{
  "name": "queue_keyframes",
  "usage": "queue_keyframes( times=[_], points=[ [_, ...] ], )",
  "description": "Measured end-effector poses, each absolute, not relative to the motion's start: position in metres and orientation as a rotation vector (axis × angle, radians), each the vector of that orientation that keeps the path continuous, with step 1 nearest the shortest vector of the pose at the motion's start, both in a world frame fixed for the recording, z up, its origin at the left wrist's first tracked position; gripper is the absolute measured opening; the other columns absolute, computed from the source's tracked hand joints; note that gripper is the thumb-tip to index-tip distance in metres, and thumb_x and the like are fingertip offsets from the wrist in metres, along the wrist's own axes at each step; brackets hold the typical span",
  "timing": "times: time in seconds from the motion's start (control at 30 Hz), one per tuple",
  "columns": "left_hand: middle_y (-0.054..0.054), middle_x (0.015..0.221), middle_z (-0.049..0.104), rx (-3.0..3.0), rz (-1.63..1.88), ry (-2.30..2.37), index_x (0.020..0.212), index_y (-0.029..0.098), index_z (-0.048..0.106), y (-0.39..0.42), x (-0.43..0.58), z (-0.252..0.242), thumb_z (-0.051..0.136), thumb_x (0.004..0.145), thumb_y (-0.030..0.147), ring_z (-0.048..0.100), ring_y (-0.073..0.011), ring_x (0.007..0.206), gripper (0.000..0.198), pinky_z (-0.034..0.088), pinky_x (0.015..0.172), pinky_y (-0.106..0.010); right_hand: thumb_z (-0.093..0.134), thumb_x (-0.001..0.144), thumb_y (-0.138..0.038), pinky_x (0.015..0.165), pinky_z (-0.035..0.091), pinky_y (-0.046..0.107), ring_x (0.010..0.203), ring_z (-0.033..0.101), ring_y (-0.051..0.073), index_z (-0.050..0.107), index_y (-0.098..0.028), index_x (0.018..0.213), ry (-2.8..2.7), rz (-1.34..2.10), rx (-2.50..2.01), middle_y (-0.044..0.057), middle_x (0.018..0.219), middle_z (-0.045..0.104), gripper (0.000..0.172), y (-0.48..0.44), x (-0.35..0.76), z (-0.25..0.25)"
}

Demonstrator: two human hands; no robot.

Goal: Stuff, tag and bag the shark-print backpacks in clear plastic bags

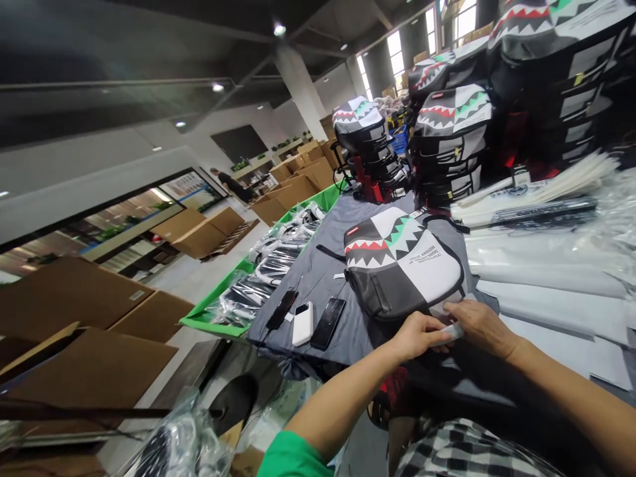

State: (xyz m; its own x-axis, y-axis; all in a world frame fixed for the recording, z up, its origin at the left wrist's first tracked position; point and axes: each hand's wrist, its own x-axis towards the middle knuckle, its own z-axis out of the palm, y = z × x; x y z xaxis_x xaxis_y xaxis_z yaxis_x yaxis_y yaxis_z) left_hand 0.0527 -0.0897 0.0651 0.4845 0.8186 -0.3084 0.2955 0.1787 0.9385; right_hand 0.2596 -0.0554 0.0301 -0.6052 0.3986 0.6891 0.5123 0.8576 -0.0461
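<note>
A backpack with a shark-teeth print in grey, white, red and green lies on the grey cloth-covered table. Its near edge faces me. There, my left hand is closed in a pinch on a small pale strip beside the bag. My right hand bends over the bag's near right corner, fingers pinched at the same strip. Whether the strip belongs to the bag is unclear, and part of it is hidden by the fingers. A black strap sticks out on the bag's left.
Two phones and a white device lie left of the bag. Stacks of similar backpacks stand behind. White plastic bags cover the right side. A green bin holds plastic-wrapped goods; cardboard boxes and a person are farther left.
</note>
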Motion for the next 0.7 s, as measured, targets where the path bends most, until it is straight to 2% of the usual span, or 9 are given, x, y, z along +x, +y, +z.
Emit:
queue_keyframes(
  times=[0.1, 0.13, 0.2, 0.27, 0.37, 0.47, 0.6, 0.7],
  points=[
    [-0.008, 0.078, 0.074, 1.559, 0.551, 1.203, 0.093, 0.009, 0.075, -0.080, 0.054, 0.064, 0.063, 0.088, 0.058, 0.070, -0.0182, 0.068, 0.051, 0.057, 0.068, -0.029, 0.048, 0.096, -0.018, 0.088, 0.056, 0.041, 0.104, 0.068, 0.026, 0.057, -0.020, 0.127, -2.227, -0.216, -0.772, 0.011, 0.114, 0.071, 0.032, -0.081, 0.287, 0.039],
    [-0.008, 0.078, 0.074, 1.609, 0.569, 1.234, 0.092, 0.010, 0.075, -0.078, 0.054, 0.063, 0.060, 0.091, 0.052, 0.071, -0.0185, 0.068, 0.045, 0.056, 0.066, -0.028, 0.051, 0.097, -0.022, 0.093, 0.055, 0.043, 0.110, 0.067, 0.027, 0.055, -0.022, 0.131, -2.167, -0.221, -0.862, 0.011, 0.120, 0.069, 0.034, -0.096, 0.304, 0.041],
    [-0.006, 0.075, 0.072, 1.688, 0.612, 1.264, 0.087, 0.012, 0.074, -0.078, 0.055, 0.060, 0.057, 0.095, 0.041, 0.071, -0.0186, 0.070, 0.034, 0.054, 0.066, -0.026, 0.057, 0.097, -0.033, 0.091, 0.056, 0.043, 0.099, 0.070, 0.027, 0.058, -0.026, 0.126, -1.974, -0.234, -1.142, 0.008, 0.110, 0.071, 0.030, -0.133, 0.347, 0.042],
    [-0.005, 0.074, 0.071, 1.771, 0.652, 1.268, 0.083, 0.015, 0.072, -0.083, 0.055, 0.054, 0.054, 0.096, 0.034, 0.070, -0.0182, 0.072, 0.030, 0.053, 0.070, -0.025, 0.058, 0.096, -0.046, 0.078, 0.057, 0.044, 0.080, 0.069, 0.027, 0.063, -0.028, 0.108, -1.644, -0.240, -1.536, 0.008, 0.096, 0.071, 0.023, -0.171, 0.392, 0.043],
    [-0.007, 0.082, 0.075, 2.022, 0.795, 1.239, 0.092, 0.018, 0.073, -0.092, 0.054, 0.039, 0.049, 0.099, 0.031, 0.071, -0.0187, 0.076, 0.028, 0.055, 0.075, -0.028, 0.058, 0.086, -0.055, 0.058, 0.051, 0.043, 0.062, 0.064, 0.027, 0.064, -0.028, 0.091, -1.091, -0.050, -1.978, 0.010, 0.080, 0.070, 0.029, -0.212, 0.448, 0.050],
    [-0.008, 0.086, 0.077, 2.314, 0.998, 1.203, 0.102, 0.020, 0.074, -0.094, 0.053, 0.027, 0.047, 0.102, 0.033, 0.073, -0.0203, 0.076, 0.030, 0.058, 0.075, -0.031, 0.057, 0.074, -0.059, 0.056, 0.048, 0.043, 0.062, 0.063, 0.028, 0.068, -0.024, 0.084, -0.920, 0.070, -2.115, 0.015, 0.079, 0.070, 0.038, -0.224, 0.479, 0.059],
    [-0.008, 0.095, 0.078, 2.369, 0.981, 1.118, 0.099, 0.021, 0.074, -0.090, 0.053, 0.033, 0.045, 0.103, 0.031, 0.074, -0.0203, 0.085, 0.031, 0.058, 0.078, -0.029, 0.059, 0.065, -0.068, 0.063, 0.050, 0.044, 0.073, 0.068, 0.033, 0.076, -0.020, 0.073, -0.893, 0.281, -2.147, 0.019, 0.082, 0.074, 0.051, -0.219, 0.493, 0.064],
    [-0.002, 0.075, 0.074, 2.269, 0.770, 1.128, 0.094, 0.020, 0.074, -0.090, 0.053, 0.046, 0.047, 0.102, 0.028, 0.070, -0.0154, 0.066, 0.029, 0.051, 0.063, -0.021, 0.060, 0.060, -0.072, 0.056, 0.048, 0.039, 0.068, 0.068, 0.031, 0.076, -0.019, 0.065, -0.874, 0.410, -2.037, 0.017, 0.076, 0.075, 0.056, -0.216, 0.488, 0.061]
  ],
)
